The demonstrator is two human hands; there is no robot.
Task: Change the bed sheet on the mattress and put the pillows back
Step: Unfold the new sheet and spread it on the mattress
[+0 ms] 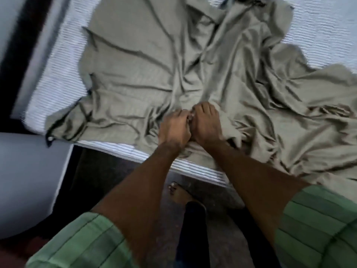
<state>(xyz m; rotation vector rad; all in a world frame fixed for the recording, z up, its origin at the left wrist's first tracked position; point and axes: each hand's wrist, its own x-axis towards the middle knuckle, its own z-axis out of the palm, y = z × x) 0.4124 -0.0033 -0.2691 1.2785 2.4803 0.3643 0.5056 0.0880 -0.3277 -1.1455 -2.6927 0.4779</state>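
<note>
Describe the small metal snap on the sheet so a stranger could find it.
Start at the white ribbed mattress and follow the grey-green sheet to its near-left corner, overhanging the edge. The snap sits on the dark trim there, the only shiny round spot.

Readable text: none that I can make out anywhere in my view.
Bed sheet (146,78): plain grey-green cloth, no print, tag or label that I can see.
Mattress (59,74): white ribbed surface, no brand mark or lettering on it.
My sleeves (83,240): green with darker stripes, no logo or words.
Dark corner piece (49,139) at the sheet's edge: it carries a small pale round spot, too blurred for me to tell whether anything is written on it.
</note>
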